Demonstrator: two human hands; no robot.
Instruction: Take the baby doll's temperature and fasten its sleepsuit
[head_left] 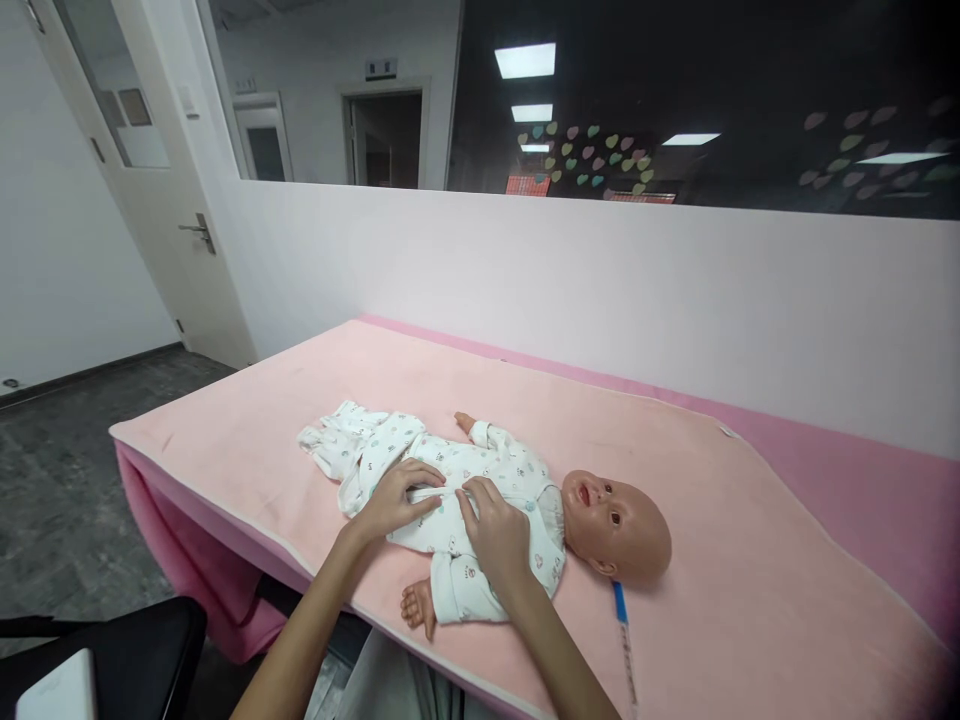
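A baby doll (615, 522) lies on its back on a pink padded table (240, 420), head to the right. It wears a white patterned romper (517, 468). My left hand (396, 497) rests on the doll's belly and pinches the romper's front between thumb and fingers. Beside it, my right hand (495, 535) lies on the doll's chest, fingers pressed on the same fold of cloth. The two hands almost touch at the middle of the garment. The romper's legs trail off to the left.
A blue-and-white pen-like stick (622, 640) lies below the doll's head. A white wall with a dark window runs behind the table. A door (161, 180) stands at the left. A black chair (127, 650) is at the lower left.
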